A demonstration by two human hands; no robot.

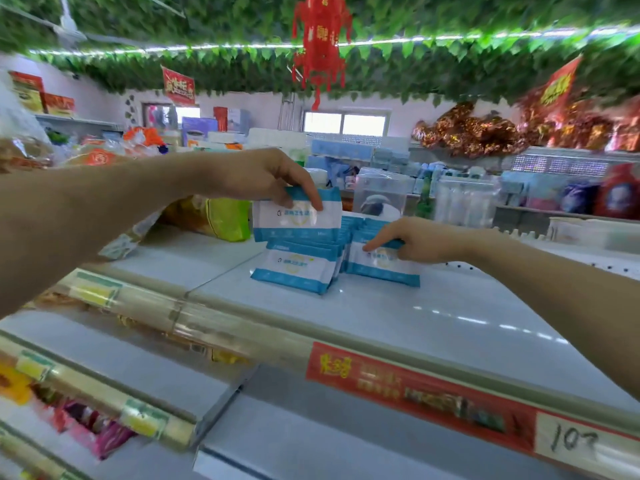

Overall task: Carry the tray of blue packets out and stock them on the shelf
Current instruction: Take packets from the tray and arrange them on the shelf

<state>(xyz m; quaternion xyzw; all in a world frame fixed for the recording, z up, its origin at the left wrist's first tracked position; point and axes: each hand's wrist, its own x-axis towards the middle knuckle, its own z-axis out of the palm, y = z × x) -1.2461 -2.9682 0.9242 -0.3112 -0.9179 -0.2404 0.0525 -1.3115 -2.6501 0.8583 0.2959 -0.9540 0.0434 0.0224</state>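
two rows of blue packets stand on the white shelf (415,317). the left hand (256,174) pinches a spare packet (298,220) by its top edge, just above the left row (298,268). the right hand (415,240) touches the front of the right row (384,268), index finger (375,244) straight; whether it grips, i cannot tell.

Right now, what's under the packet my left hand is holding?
A row of blue packets on the shelf stands under the held packet in the left hand. Only the front one shows fully; how many stand behind is hidden.
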